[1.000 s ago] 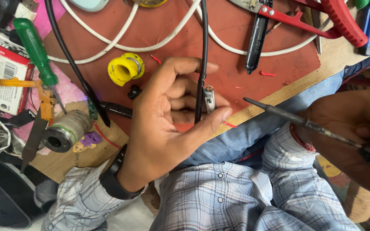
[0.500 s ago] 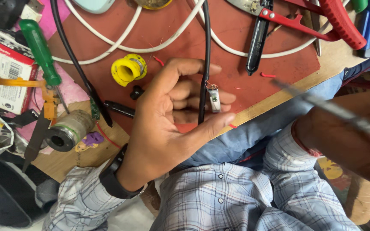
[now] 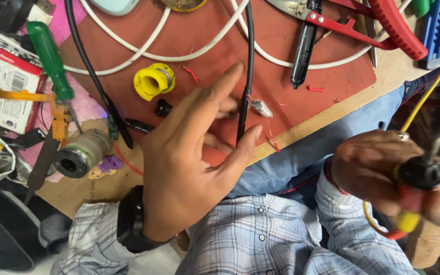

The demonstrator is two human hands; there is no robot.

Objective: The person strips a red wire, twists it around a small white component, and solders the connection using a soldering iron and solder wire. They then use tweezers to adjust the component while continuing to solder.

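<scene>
1. The black cable runs down the red mat from the top edge, and its lower end is pinched between thumb and fingers of the left hand, just above the near edge of the desk.
2. The left hand is half open: the forefinger points up and away, while the thumb tip presses the cable end against the curled fingers. A small metal connector with thin red strands sticks out beside the grip.
3. The right hand is clenched round a soldering iron with a black, red and yellow grip; its upper part is blurred, so I cannot tell where the tip points.
4. By my reading, the step in hand is presenting the cable end for work on the connector; the next move calls for a steady hold and the tool tip brought in without touching fingers.
5. The cable looks thin, glossy and limp, and will likely flex unless it is held close to the end.
6. Farther out lie a yellow plastic fitting, a white cable, a green-handled screwdriver and red-handled pliers.
</scene>
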